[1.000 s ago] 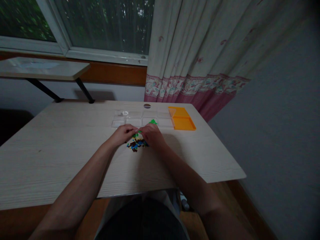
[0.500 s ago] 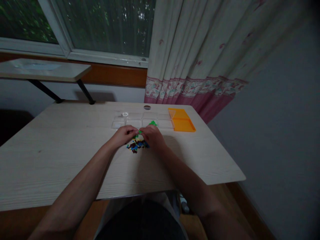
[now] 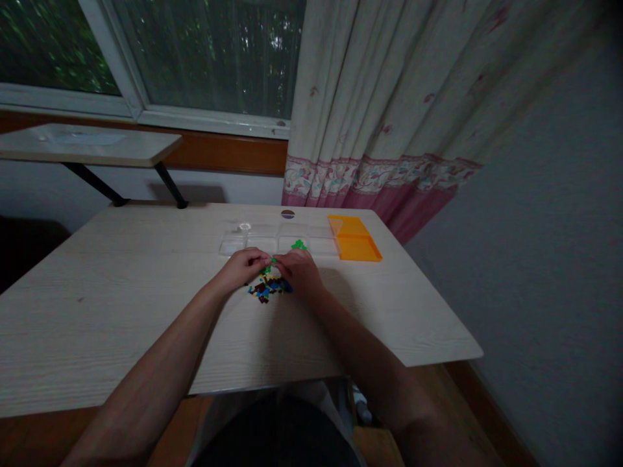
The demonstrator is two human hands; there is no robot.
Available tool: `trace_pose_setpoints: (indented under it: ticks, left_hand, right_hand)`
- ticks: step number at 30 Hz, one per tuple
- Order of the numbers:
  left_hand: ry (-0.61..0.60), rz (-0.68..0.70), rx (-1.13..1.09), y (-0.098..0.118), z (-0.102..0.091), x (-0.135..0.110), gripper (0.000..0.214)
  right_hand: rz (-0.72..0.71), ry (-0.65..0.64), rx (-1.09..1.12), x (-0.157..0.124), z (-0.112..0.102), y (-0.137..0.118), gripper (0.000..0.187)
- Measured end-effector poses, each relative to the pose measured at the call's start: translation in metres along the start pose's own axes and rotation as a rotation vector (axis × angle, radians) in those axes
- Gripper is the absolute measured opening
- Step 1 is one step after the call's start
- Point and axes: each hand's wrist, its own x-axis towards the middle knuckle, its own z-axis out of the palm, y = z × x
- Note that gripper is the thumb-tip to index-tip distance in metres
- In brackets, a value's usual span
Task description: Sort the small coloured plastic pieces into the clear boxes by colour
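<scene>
While the left hand [image 3: 243, 267] and right hand [image 3: 304, 272] pinch a small green piece [image 3: 274, 260] just beyond the jumbled pile [image 3: 265, 289], I'd guess it's light, stiff, slippery, best held by its edges.

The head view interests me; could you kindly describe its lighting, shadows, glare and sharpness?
Head view: dim, upper right corner nearly black; head view: soft shadow on the table beside the right arm; head view: whitish spot on the clear tray, possibly glare; head view: pieces too small and soft to count.
</scene>
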Motion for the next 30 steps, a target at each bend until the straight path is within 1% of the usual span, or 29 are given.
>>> trace_pose_setpoints:
  ticks: [6,13,19,27,30]
  left_hand:
    - [0.014,-0.007,-0.012,0.0009,0.0019,0.0003,0.035]
    - [0.0,-0.015,-0.005,0.0032,0.0017,0.0002,0.036]
    - [0.01,-0.038,-0.011,0.0034,0.0012,0.0002,0.038]
    - [0.033,-0.105,-0.114,0.0016,0.0026,0.0004,0.041]
    - [0.028,-0.107,-0.13,0.0,0.0027,0.0,0.043]
  right_hand:
    - [0.015,-0.026,-0.012,-0.0001,-0.005,-0.0019,0.029]
    - [0.029,-0.063,-0.043,0.0002,-0.0068,-0.0031,0.03]
    - [0.012,-0.06,-0.053,-0.0003,-0.0034,0.0008,0.033]
    - [0.022,-0.025,-0.057,-0.0005,-0.0034,-0.0001,0.032]
    - [0.018,-0.025,-0.041,-0.0012,-0.0037,-0.0004,0.032]
